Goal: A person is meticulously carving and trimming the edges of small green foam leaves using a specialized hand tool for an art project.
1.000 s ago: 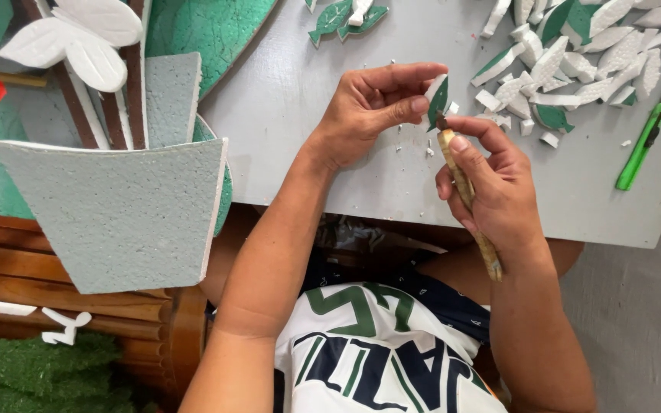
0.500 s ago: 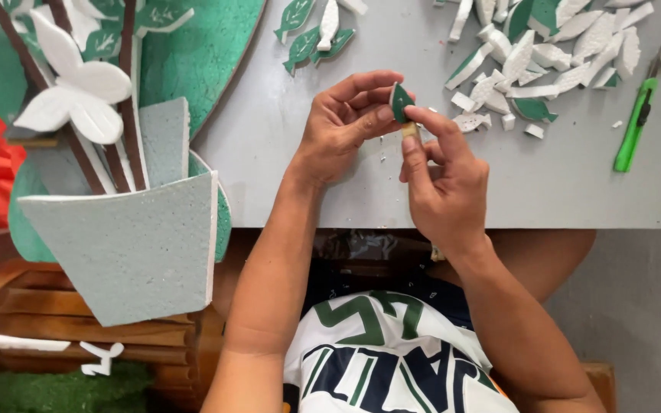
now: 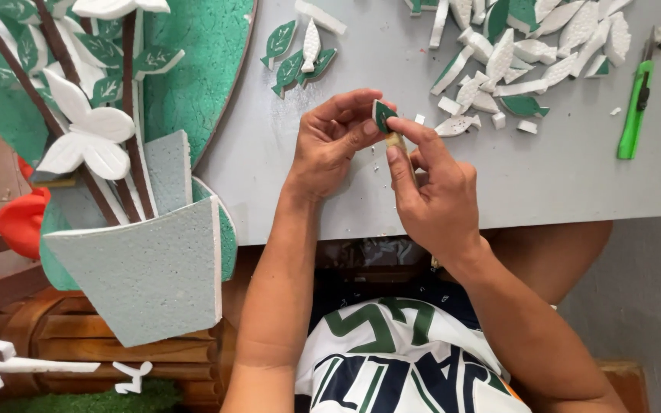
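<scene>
**Small foam leaf pinched between both hands, tool close to the fingertips**

Head view: the left hand point(image 3: 330, 145) is closed in a pinch on a small green leaf piece point(image 3: 382, 116), thumb and fingers holding it just above the grey table point(image 3: 545, 191), near its front edge. The right hand point(image 3: 434, 195) is curled around a thin tan tool point(image 3: 395, 141), only its tip showing, with the forefinger laid against the leaf. What kind of tool it is cannot be told from here.

The likely trouble is the tool's tip slipping off so small a piece and meeting the left fingertips, since they sit right beside it. Too tight a pinch could also dent or snap the leaf. If the grip loosens, the piece may fall among the white crumbs on the table or over the edge into the lap.

A pile of white and green cut leaves point(image 3: 529, 46) lies further back, a green utility knife point(image 3: 636, 107) well to the right, and a foam flower-and-pot panel point(image 3: 139, 260) leans at the left, apart from both hands
</scene>
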